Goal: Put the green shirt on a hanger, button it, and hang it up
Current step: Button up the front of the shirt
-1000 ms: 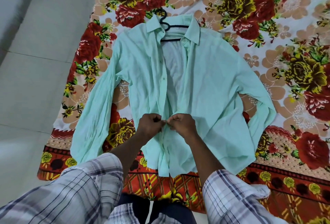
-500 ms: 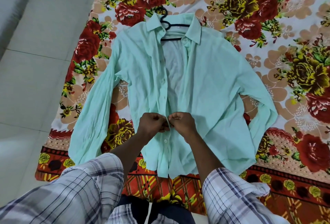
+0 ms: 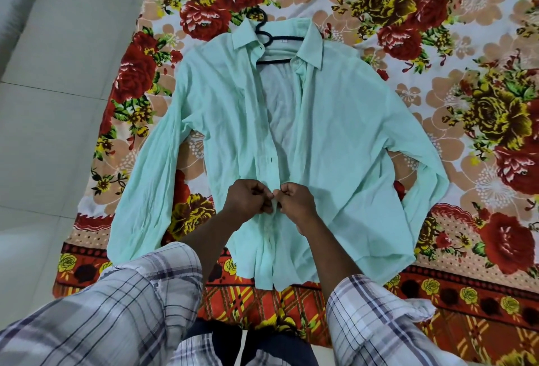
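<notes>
Green shirt lies flat, front up, on the floral sheet, sleeves spread to both sides, w/ the dark hanger already inside. Its hook pokes out above the collar & its bar shows in the open neck. Your left hand & right hand meet at the placket, low on the front. Each pinches one front edge, fingertips nearly touching. Looks like you're mid-button, but the btn is hidden btwn your fingers, so can't tell if it's through.

To do it well, get the two edges level before you push, else the fronts go skewed & every btn above lands off. Hold the hole edge taut w/ one hand, tip the btn sideways w/ the other & feed it thru. Then tug lightly to check.

Below your hands the front looks closed; above, it gapes open to the collar, so prob. several btns to go. Work upward, smoothing as you go. Cloth is thin & creased, so don't yank; that could drag the hanger off the shoulders.

Sheet has big red & yellow flowers & looks soft. Pale tiled floor runs along your left. Your plaid sleeves fill the bottom of the view.
</notes>
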